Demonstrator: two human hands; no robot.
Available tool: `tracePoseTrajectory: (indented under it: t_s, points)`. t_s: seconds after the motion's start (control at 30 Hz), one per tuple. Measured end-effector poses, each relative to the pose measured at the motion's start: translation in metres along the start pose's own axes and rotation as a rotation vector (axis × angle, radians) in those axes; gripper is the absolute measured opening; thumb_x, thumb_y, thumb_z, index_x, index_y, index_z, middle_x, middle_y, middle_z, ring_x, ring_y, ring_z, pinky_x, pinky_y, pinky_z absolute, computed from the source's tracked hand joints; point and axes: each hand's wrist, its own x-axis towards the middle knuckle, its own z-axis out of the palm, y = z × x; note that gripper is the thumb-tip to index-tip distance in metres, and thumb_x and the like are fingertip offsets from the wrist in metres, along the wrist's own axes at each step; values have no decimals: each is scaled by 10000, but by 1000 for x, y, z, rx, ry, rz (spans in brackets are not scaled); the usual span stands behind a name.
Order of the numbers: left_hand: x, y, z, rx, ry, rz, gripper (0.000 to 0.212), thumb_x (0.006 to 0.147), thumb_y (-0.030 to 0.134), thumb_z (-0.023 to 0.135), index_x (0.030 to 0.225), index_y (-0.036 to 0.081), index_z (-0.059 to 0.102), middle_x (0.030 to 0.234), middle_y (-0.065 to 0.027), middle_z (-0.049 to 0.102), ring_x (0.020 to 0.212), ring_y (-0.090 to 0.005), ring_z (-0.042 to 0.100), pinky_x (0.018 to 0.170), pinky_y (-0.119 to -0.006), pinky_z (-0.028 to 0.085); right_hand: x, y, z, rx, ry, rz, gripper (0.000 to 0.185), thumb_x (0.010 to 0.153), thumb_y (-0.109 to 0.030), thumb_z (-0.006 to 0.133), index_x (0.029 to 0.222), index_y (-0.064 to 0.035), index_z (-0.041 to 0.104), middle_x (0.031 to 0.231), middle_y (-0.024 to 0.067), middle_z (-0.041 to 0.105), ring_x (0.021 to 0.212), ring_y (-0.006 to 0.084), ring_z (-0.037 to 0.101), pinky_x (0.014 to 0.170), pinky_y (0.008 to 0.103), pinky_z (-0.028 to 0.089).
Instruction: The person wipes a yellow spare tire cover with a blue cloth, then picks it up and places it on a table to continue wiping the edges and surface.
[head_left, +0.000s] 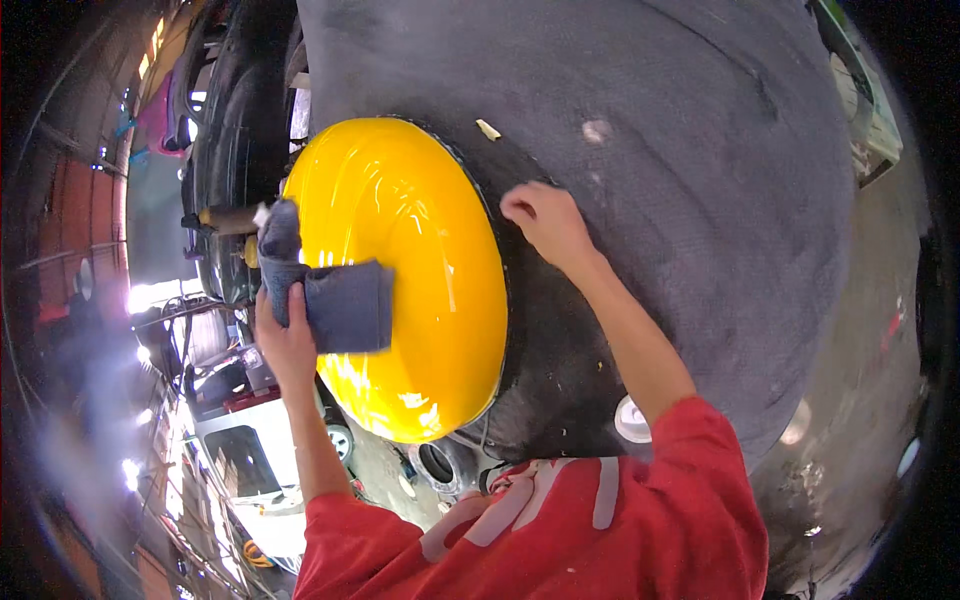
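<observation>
A folded dark blue-grey cloth (349, 307) is in my left hand (289, 345), the thumb pressed on its near side. One part of the cloth sticks up past my fingers; the flat part overlaps the left side of a glossy yellow rounded panel (442, 300). Whether cloth and panel touch, I cannot tell. My right hand (551, 225), slightly blurred, is to the right of the panel with its fingers curled and nothing visible in them. Beneath it spreads a broad dark grey, fabric-like surface (720, 165) that borders the panel's right side.
On the grey surface lie a small pale scrap (488, 130) and a round white item (631, 420) by my right elbow. Beyond the yellow panel is a black vehicle part (240, 150). A tyre (439, 465) lies on the floor, and a white vehicle (255, 457) stands at lower left.
</observation>
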Motion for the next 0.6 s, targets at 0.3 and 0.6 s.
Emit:
tracePoseTrajectory:
  t_s: [0.3,0.6]
  points:
    - [-18,-104,108,-357,194,-258,435,1025,290,476,1257,-69,560,1145,-211,662,1029,-317,615,930,-402,443,57,19,28,-9,-102,-159,124,850,-93,646,941,-49,719,931,129,695,867,326,671,810,401,531]
    - [-20,-124,108,-314,195,-318,466,1033,341,468,1224,-72,570,1110,-179,670,980,-255,607,889,-369,452,54,16,32,-23,-119,-126,135,850,-55,606,929,-41,714,923,112,698,860,318,675,806,395,533]
